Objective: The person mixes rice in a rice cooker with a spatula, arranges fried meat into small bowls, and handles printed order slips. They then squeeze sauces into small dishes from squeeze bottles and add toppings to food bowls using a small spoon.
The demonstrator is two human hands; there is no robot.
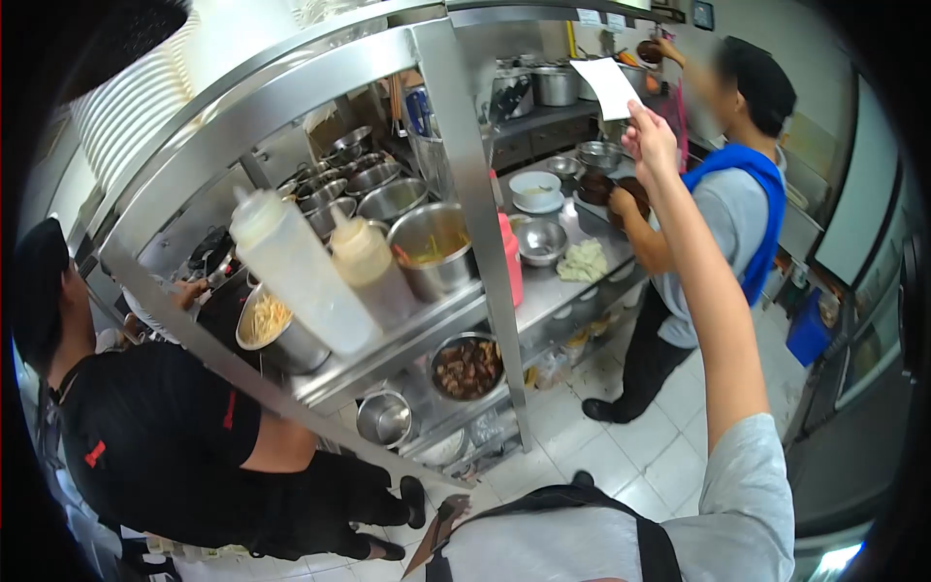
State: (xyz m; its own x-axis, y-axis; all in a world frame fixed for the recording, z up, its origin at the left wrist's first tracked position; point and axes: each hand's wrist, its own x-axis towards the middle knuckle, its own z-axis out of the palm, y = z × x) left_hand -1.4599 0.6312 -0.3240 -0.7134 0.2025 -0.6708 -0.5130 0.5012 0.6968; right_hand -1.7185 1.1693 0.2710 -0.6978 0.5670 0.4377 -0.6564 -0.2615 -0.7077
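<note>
My right hand (652, 141) is raised at the end of an outstretched arm and pinches the lower corner of a white paper slip (603, 85). The slip is up near the top rail of the steel shelf (465, 155). Low in the view, beside my apron, is my left hand (452, 508), partly in shadow. Its fingers are too dark and small to read, and I see nothing clearly held in it.
Squeeze bottles (301, 272) and steel pots (432, 252) line the shelf, with dark braised food (467, 367) below. A person in black (155, 436) stands left. A co-worker in grey with a blue cloth (732, 209) works at the right counter, near a white bowl (536, 191).
</note>
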